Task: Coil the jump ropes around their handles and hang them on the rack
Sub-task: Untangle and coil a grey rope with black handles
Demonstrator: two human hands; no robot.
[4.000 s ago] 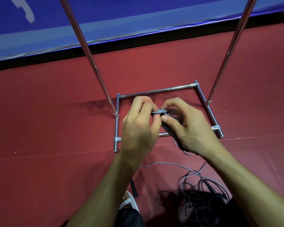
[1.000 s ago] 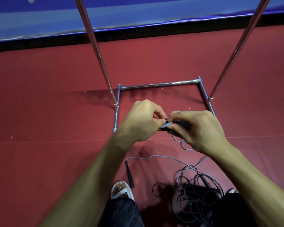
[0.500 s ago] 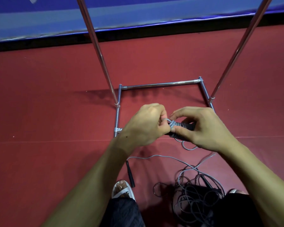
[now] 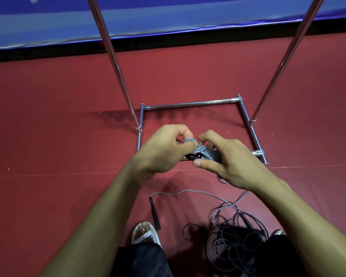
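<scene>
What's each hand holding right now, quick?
Left hand: closed, pinching the grey rope loop.
Right hand: closed, gripping the coiled handles.

The red floor (image 4: 48,136) carries the chrome rack (image 4: 190,103), whose rectangular base stands at far centre. Nearer, a black handle (image 4: 154,214) lies loose, its grey cord (image 4: 188,191) trailing right into a tangle of ropes (image 4: 234,242) at near right. A white sandal (image 4: 146,234) stands just beside the handle.
</scene>
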